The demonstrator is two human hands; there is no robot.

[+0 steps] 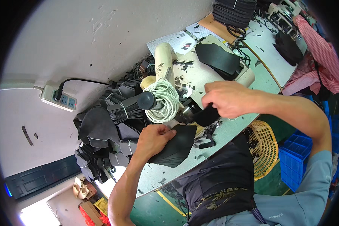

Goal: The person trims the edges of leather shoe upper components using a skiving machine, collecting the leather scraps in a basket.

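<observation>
On the pale table (148,179) sits a cream machine (194,69); before it lies a stack of black pieces (177,146), the left hand (153,139) curled narrow at its edge, whether gripping I can't tell. The right hand (229,100) pinches another black piece (206,116) near the machine.

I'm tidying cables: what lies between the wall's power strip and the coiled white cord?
Head view, left to right: wall, banded stacks of dark pieces, then a round black knob.
</observation>
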